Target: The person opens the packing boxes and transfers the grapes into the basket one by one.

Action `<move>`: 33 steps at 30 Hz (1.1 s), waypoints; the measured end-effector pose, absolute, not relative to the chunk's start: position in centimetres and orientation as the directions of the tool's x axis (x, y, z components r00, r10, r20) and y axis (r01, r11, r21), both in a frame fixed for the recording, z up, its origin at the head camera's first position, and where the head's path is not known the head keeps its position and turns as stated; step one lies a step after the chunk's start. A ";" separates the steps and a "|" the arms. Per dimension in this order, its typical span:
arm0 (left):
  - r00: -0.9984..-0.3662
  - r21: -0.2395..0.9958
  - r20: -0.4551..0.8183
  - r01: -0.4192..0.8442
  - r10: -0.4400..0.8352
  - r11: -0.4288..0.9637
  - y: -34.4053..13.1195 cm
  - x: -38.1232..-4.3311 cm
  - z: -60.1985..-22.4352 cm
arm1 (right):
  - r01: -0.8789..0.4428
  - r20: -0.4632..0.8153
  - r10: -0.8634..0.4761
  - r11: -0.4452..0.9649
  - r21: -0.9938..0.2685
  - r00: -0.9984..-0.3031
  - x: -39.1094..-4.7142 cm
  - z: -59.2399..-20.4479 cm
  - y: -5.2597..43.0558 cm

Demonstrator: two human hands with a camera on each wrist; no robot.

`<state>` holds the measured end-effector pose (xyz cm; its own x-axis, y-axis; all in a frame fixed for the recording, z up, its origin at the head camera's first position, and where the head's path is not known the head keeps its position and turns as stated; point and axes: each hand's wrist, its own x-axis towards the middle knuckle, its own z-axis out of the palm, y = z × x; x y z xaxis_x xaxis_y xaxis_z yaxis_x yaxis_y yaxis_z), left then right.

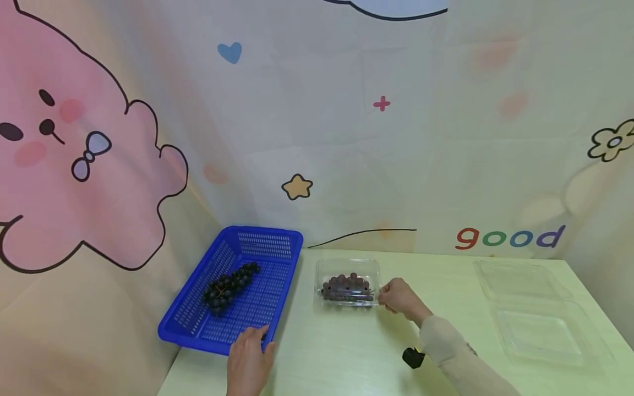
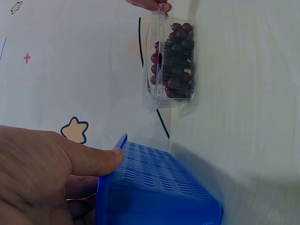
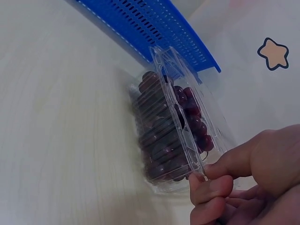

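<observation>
A clear plastic clamshell box (image 1: pixel 349 264) with dark red grapes (image 1: pixel 346 285) inside stands at the middle of the table. My right hand (image 1: pixel 402 300) pinches the rim at its right end, between thumb and fingers in the right wrist view. The lid sits over the grapes. To the left is a blue slotted basket (image 1: pixel 264 245), with a bunch of black grapes (image 1: pixel 225 289) lying in it. My left hand (image 1: pixel 247 360) grips the basket's near right corner. In the left wrist view its thumb lies on the rim, with the other fingers partly hidden behind it.
Another clear plastic container (image 1: pixel 540 333) lies open at the right side of the pale table (image 1: pixel 327 352). A printed cloth (image 1: pixel 337 143) hangs right behind the table. The basket stands close to the cloth on the left.
</observation>
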<state>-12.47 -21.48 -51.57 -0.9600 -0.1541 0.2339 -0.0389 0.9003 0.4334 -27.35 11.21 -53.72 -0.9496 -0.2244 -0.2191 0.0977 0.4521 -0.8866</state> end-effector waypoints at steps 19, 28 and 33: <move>-0.968 0.433 0.182 -0.078 -0.172 0.898 -21.4 -12.7 -51.4 | 0.106 -0.204 -0.196 0.419 -0.902 -0.959 -24.1 -53.7 12.1; -0.968 0.442 0.171 -0.091 -0.183 0.892 -21.3 -12.5 -51.2 | 0.128 -0.217 -0.171 0.420 -0.898 -0.961 -22.3 -53.5 12.4; -0.970 0.441 0.161 -0.093 -0.181 0.893 -21.5 -12.5 -51.3 | 0.139 -0.218 -0.151 0.413 -0.900 -0.964 -21.4 -53.6 12.5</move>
